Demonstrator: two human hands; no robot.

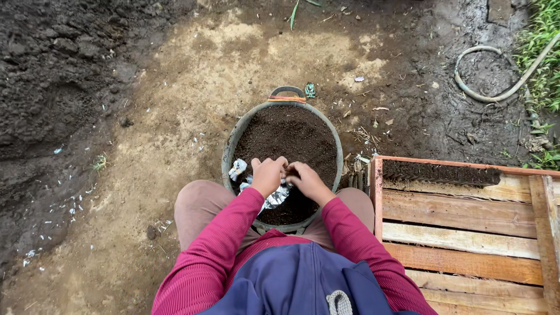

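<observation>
A round dark tub [232, 146] full of dark soil sits on the ground between my knees. My left hand [267, 174] and my right hand [307, 180] meet over its near side, fingers curled together on something small that I cannot make out. Crumpled white plastic pieces [275, 197] lie on the soil under my left hand, and another scrap [237, 168] rests by the tub's left rim.
A wooden slatted crate [466, 233] stands at my right, with a row of dark filled items [440, 172] along its far side. A hose [496, 93] curls on the wet ground at the upper right. Dark heaped soil [52, 76] lies at the left.
</observation>
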